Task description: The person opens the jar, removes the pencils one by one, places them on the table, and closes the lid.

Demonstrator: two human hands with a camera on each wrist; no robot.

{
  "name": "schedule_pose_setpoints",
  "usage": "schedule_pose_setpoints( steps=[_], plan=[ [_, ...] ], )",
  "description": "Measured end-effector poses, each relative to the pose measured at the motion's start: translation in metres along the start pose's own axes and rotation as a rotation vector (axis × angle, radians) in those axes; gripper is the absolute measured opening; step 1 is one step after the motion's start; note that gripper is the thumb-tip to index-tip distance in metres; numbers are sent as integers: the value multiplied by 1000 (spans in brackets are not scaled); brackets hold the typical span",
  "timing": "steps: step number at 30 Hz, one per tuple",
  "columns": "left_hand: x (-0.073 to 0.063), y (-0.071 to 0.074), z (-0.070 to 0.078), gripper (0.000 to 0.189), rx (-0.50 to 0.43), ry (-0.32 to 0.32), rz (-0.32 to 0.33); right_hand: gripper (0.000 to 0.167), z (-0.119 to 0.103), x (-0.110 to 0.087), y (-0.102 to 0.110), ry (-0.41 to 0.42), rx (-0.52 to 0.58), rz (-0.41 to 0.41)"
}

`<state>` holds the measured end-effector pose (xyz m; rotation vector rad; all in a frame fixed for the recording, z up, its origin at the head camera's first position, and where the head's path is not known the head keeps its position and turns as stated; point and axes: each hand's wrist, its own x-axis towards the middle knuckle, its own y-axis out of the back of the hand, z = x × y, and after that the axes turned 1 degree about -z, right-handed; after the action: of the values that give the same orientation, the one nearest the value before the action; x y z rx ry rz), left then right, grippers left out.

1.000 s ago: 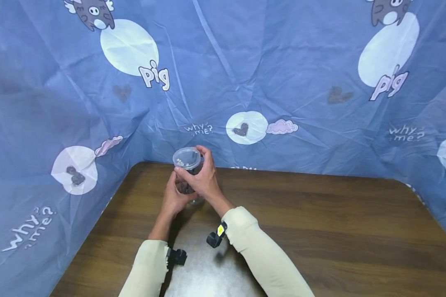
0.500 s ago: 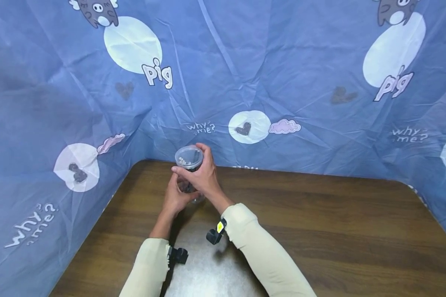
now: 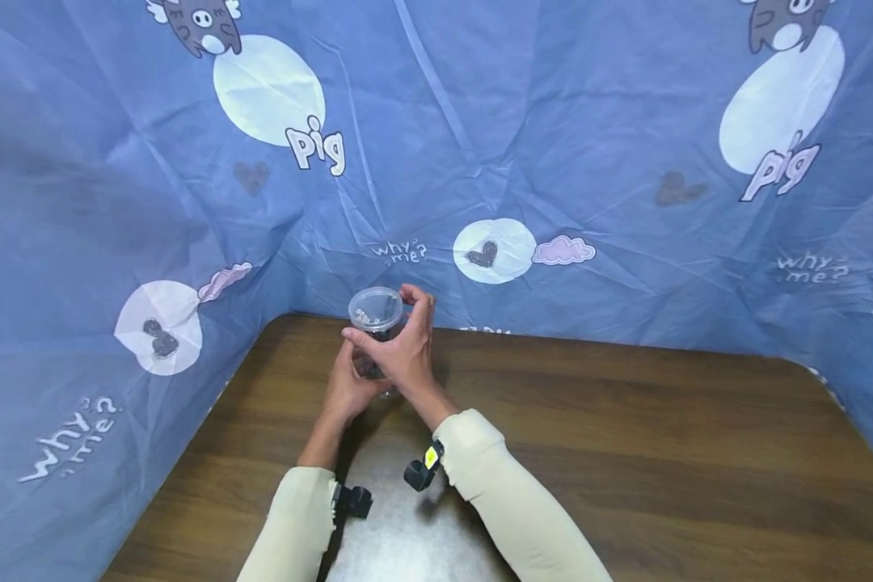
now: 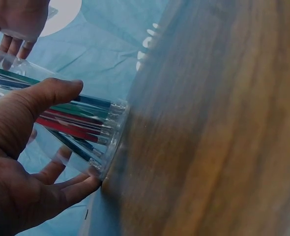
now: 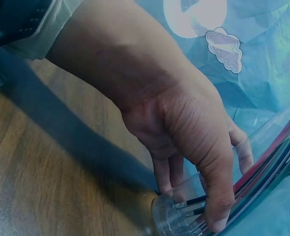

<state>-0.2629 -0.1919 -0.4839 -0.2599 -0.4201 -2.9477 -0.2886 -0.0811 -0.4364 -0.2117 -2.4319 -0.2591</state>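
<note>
The jar (image 4: pixel 116 140) is at the far left part of the worktop (image 3: pixel 626 444), roughly upright, with both hands around it. It is clear, so the pens (image 4: pixel 76 129), by their look, can be seen through its wall: red, green and dark ones, standing lengthwise. On the top there is what seems to be a lid (image 3: pixel 381 304), also clear.

The left hand (image 3: pixel 352 388) holds the lower part: its thumb lies across the near side, and its fingers go around behind, close to the base. I judge that this low grip serves to steady the jar. The right hand (image 3: pixel 407 347) is curled around the upper part, thumb at the left and fingers at the right of the lid; such a placing gives control over the top. Whether its fingertips press the rim or the wall, I cannot tell, nor whether the base touches the worktop.

Nearer, both pale sleeves (image 3: pixel 516 493) carry small black cameras (image 3: pixel 352 501). Beyond the far edge hangs a blue printed cloth (image 3: pixel 589 162).
</note>
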Motion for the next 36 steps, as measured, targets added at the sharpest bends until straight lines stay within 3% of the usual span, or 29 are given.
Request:
schedule_pose_setpoints(
  steps=[8, 15, 23, 29, 32, 36],
  plan=[
    [1, -3, 1, 94, -12, -1, 5, 94, 4, 1, 2, -7, -20, 6],
    [-3, -7, -6, 85, 84, -3, -16, 89, 9, -9, 6, -50, 6, 19],
    [-5, -4, -7, 80, 72, -6, -21, 83, 9, -12, 4, -20, 10, 17],
    [-7, -2, -6, 86, 173, -22, 2, 82, 7, -13, 1, -7, 19, 11],
    [-3, -2, -6, 91, 144, -65, 27, 80, 7, -11, 0, 7, 20, 13],
    [4, -5, -5, 84, 26, -130, 33, 79, 5, -6, 0, 30, 22, 14]
  ],
)
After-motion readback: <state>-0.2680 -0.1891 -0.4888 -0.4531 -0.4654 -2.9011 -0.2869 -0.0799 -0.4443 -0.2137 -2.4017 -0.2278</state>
